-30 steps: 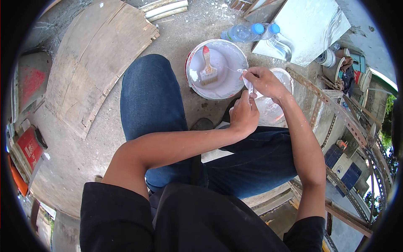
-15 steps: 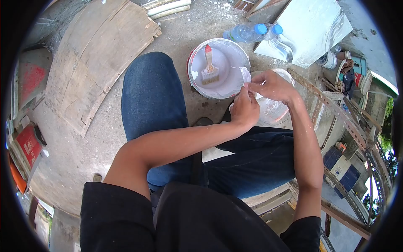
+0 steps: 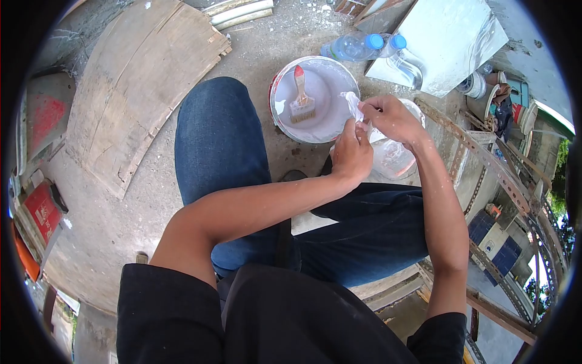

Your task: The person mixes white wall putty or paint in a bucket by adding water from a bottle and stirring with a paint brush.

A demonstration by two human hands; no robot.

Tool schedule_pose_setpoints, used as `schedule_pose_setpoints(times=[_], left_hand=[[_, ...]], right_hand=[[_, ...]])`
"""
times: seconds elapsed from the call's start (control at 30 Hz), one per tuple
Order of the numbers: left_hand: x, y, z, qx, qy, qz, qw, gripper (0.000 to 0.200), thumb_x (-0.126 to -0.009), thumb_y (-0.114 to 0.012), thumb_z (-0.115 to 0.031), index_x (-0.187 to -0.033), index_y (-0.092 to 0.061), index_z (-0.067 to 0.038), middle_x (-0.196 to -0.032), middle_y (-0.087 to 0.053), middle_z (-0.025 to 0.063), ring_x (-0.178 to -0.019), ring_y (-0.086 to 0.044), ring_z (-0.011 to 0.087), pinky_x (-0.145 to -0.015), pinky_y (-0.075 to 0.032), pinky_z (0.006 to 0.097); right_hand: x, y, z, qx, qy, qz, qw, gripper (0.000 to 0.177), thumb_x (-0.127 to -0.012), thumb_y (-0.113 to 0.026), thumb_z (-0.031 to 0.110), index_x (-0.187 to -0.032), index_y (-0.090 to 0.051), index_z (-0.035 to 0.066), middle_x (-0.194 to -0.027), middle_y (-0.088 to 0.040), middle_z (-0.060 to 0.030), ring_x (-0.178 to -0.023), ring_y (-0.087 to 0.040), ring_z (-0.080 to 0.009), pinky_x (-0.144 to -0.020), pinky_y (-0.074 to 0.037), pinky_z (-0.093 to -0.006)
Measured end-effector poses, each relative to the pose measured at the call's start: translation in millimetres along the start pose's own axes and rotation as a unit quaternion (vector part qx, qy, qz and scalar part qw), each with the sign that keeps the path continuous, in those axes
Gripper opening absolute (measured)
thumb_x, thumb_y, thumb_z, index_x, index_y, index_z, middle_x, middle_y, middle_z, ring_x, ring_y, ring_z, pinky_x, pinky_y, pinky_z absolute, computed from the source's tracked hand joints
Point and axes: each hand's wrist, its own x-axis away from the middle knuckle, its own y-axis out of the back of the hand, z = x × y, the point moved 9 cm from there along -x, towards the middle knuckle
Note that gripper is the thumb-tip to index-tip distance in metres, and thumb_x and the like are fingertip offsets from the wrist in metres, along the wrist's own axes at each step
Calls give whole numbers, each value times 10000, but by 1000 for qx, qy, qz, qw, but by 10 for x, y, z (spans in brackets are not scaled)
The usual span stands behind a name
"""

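My left hand (image 3: 353,153) and my right hand (image 3: 394,119) meet at the right rim of a white bucket (image 3: 327,100). Both pinch a crumpled, whitish, thin plastic piece (image 3: 352,104) whose top end sticks up over the rim. Inside the bucket, coated with pale paint, lies a brush (image 3: 302,97) with a red-tipped handle and its bristles down. Beneath and behind my right hand stands a second, paint-smeared clear container (image 3: 394,159), partly hidden by the hand.
Two bottles with blue caps (image 3: 357,47) lie beyond the bucket, beside a white board (image 3: 445,45). A curved plywood sheet (image 3: 136,79) is on the left. Perforated metal bars (image 3: 485,158) run along the right, and a red crate (image 3: 42,209) sits far left.
My fingers have shifted slightly on the plastic piece, and its upper end has bent a little to the left. The brush and bucket stay where they were.
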Motion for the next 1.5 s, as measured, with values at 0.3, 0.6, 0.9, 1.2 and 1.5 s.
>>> schedule_pose_setpoints(times=[0.3,0.6,0.9,1.2,1.5], left_hand=[[-10,-8,90,66,77,8,995,286,-996,-320,-236,-1143,-476,-47,-1072,-594,221,-1036,-557,420,-861,-405,505],[-50,-3,140,63,51,-1,997,342,-989,-315,-241,-1238,-449,-49,-1109,-590,234,-1056,-556,420,-884,-408,509],[4,6,123,28,42,6,999,266,-978,-347,-223,-1117,-474,-34,-992,-608,249,-976,-570,441,-836,-405,534],[11,-10,90,17,14,-2,1000,242,-987,-339,-225,-1036,-481,-35,-944,-591,225,-934,-561,420,-810,-398,507],[53,-35,67,12,0,15,1000,294,-1009,-308,-246,-1052,-496,-24,-938,-562,228,-911,-552,393,-817,-394,460]], right_hand=[[78,-244,-251,-123,-108,154,974,312,-884,-645,411,-991,-685,121,-897,-580,64,-813,-500,-60,-679,-443,-253],[-49,-393,-482,-235,-144,118,954,260,-859,-699,375,-971,-651,146,-913,-585,59,-816,-514,-57,-708,-434,-259],[-114,-383,-415,-243,-112,60,962,234,-885,-672,308,-948,-667,83,-830,-602,26,-770,-534,-59,-612,-408,-224],[-87,-260,-329,-209,-87,-10,974,236,-892,-660,284,-941,-673,54,-776,-585,24,-701,-510,-59,-594,-400,-225],[-74,-173,-294,-191,-82,-37,977,293,-894,-648,263,-933,-667,-27,-785,-598,-36,-714,-501,-105,-655,-424,-276]])
